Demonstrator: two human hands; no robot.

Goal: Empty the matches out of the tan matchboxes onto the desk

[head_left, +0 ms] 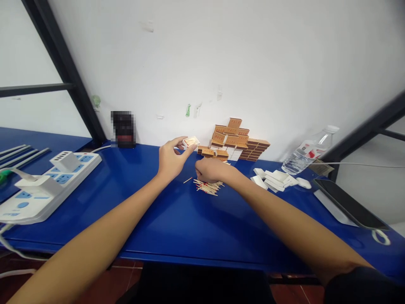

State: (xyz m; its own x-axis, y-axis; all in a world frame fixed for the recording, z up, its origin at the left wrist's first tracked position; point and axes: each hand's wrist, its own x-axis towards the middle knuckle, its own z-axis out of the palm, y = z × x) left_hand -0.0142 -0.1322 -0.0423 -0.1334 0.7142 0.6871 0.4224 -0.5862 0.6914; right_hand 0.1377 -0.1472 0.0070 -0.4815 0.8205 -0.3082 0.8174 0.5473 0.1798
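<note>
Between the thumb and fingers of my left hand (172,158) is a small white matchbox tray (191,142) with some matches in it, held above the table. My right hand (211,169) is closed, knuckles up, over a loose pile of red-tipped matches (207,188); its fingertips are hidden, so what they pinch does not show. One single match (187,180) lies apart, left of the pile. Behind my right hand stand stacked brown matchboxes (232,137), with more boxes piled flat (255,150) at their right.
White empty trays (275,179) lie in a heap at the right. Beyond them are a tilted water bottle (308,152) and a phone (351,202) on a stand. A white power strip (57,185) with plugs occupies the left of the blue table (177,228). A wall closes off the back.
</note>
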